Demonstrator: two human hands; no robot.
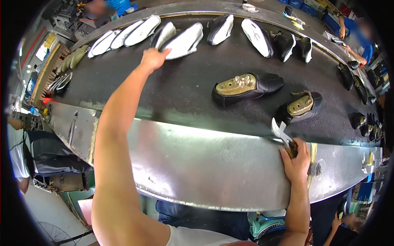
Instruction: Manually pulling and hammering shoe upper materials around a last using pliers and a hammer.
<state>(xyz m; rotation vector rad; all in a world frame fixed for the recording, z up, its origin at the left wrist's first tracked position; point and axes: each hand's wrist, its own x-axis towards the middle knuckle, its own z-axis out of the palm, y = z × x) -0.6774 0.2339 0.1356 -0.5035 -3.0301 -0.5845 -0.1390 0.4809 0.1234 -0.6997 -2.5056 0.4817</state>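
Observation:
My left hand (154, 60) reaches far across the dark belt and is closed on the near end of a black shoe upper with a white underside (183, 41). Another upper (163, 34) lies against it on the left. Low on the right, my right hand (297, 159) is wrapped around the handles of silver-headed pincers (280, 130) above the metal ledge (213, 164). Just beyond the pincers, a black shoe on a tan last (301, 106) rests sole-down. Farther left stands a second black shoe on a last (248, 87), with crumpled bits on top.
Several white-bottomed uppers (141, 30) line the far belt edge, with olive pieces (76, 56) at far left. More black shoes (361, 89) stand at far right. A thin tool (73, 127) lies on the left ledge. A co-worker (361, 37) handles something across the belt.

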